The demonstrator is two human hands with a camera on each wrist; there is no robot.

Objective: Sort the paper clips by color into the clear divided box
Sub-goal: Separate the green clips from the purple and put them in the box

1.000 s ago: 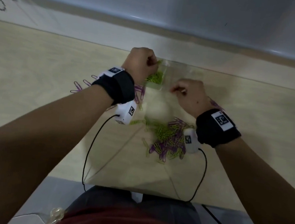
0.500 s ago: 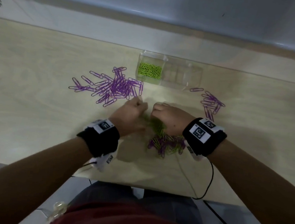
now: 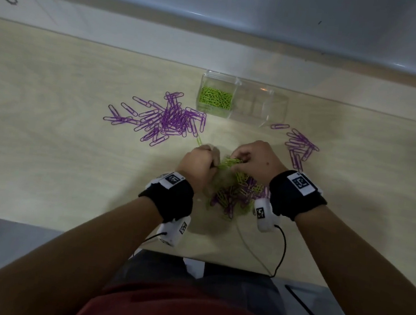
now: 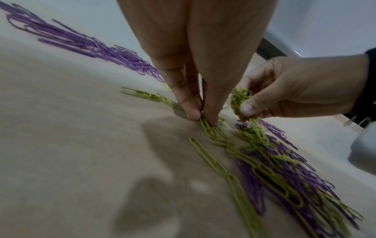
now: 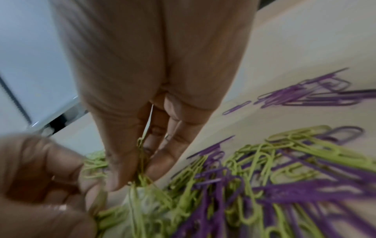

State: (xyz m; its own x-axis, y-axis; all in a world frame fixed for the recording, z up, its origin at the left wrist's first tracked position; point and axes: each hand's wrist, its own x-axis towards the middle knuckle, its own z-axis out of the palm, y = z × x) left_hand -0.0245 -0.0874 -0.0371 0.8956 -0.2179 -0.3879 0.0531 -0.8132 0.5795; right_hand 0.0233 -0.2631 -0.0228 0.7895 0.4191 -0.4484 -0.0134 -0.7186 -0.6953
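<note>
A mixed pile of green and purple paper clips (image 3: 236, 194) lies near the table's front edge. My left hand (image 3: 202, 163) pinches green clips (image 4: 205, 124) against the table at the pile's far end. My right hand (image 3: 250, 159) holds a small bunch of green clips (image 4: 239, 96) between thumb and fingers, just right of the left hand. The clear divided box (image 3: 259, 106) stands beyond, with green clips (image 3: 215, 98) in its left compartment; its other compartments look empty. Sorted purple clips (image 3: 164, 120) lie left of the box, and a smaller purple group (image 3: 298, 148) lies to the right.
The pale wooden table (image 3: 48, 139) ends at a front edge close to my body. Black cables (image 3: 280, 253) run from the wrist cameras over that edge. A white wall rail (image 3: 218, 16) runs behind the table.
Both hands came back from the box to the mixed pile. They now pinch green clips there, the right hand lifting a bunch.
</note>
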